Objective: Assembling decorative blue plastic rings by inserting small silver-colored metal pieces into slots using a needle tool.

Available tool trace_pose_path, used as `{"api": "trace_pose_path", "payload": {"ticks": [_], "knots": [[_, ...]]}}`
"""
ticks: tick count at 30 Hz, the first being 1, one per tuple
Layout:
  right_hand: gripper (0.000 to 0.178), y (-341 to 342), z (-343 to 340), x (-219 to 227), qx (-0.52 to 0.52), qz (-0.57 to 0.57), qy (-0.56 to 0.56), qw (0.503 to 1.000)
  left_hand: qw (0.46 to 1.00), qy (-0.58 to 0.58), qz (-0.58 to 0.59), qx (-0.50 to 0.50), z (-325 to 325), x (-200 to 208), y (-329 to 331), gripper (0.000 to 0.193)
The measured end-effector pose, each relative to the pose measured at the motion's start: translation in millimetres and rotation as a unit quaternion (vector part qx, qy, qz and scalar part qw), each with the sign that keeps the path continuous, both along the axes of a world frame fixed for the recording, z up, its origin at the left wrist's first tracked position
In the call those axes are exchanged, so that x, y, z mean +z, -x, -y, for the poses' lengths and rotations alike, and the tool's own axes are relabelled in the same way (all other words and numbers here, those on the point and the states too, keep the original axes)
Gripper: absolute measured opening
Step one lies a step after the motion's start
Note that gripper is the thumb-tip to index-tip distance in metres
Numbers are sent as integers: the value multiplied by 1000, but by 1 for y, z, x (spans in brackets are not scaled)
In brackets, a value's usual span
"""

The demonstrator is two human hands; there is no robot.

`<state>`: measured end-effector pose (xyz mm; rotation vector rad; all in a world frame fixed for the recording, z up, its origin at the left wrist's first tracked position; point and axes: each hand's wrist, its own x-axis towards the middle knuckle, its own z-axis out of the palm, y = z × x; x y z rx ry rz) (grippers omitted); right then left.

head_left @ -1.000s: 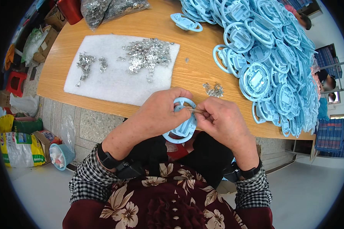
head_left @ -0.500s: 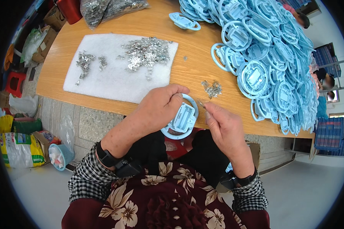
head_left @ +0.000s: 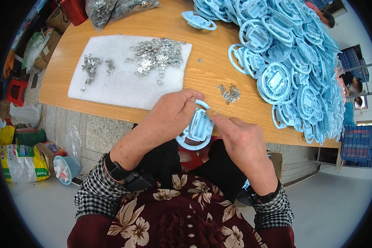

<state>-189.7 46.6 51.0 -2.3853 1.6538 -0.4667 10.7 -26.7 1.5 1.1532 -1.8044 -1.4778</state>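
Note:
My left hand (head_left: 169, 113) grips a light blue oval plastic housing (head_left: 201, 127) by its rim, above my lap at the table's front edge. A rectangular recess shows in its middle. My right hand (head_left: 246, 142) has its index fingertip on the upper right part of the housing, the other fingers curled in. Whatever its fingertips may hold is hidden. Just beyond the hands, a small heap of silvery metal pieces (head_left: 230, 94) lies on the wooden table (head_left: 208, 76).
A white felt pad (head_left: 120, 89) carries more small metal pieces (head_left: 158, 57). Tall on the right is a pile of blue plastic housings (head_left: 275, 82). Filled plastic bags (head_left: 130, 7) and a red container (head_left: 74, 11) stand at the far left. A blue bin (head_left: 66, 169) is on the floor.
My right hand has moved left, from beside the housing onto its upper right part. The small metal piece that showed at its fingertips is now out of sight. My left hand keeps its hold.

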Motion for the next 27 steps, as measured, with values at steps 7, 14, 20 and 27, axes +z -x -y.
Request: {"api": "trace_pose_path", "payload": {"ticks": [7, 14, 20, 27], "knots": [[37, -17, 5, 22, 4, -124, -27, 992, 1000, 15, 8, 5, -3, -2, -1, 33], [23, 5, -8, -25, -162, 324, -82, 929, 975, -143, -167, 10, -5, 0, -4, 32], [22, 4, -15, -32, -180, 633, -296, 692, 963, -207, -173, -7, -13, 14, -1, 32], [21, 13, -16, -13, -176, 563, -286, 755, 986, 152, 31, -64, -22, 22, 1, 39]]}}
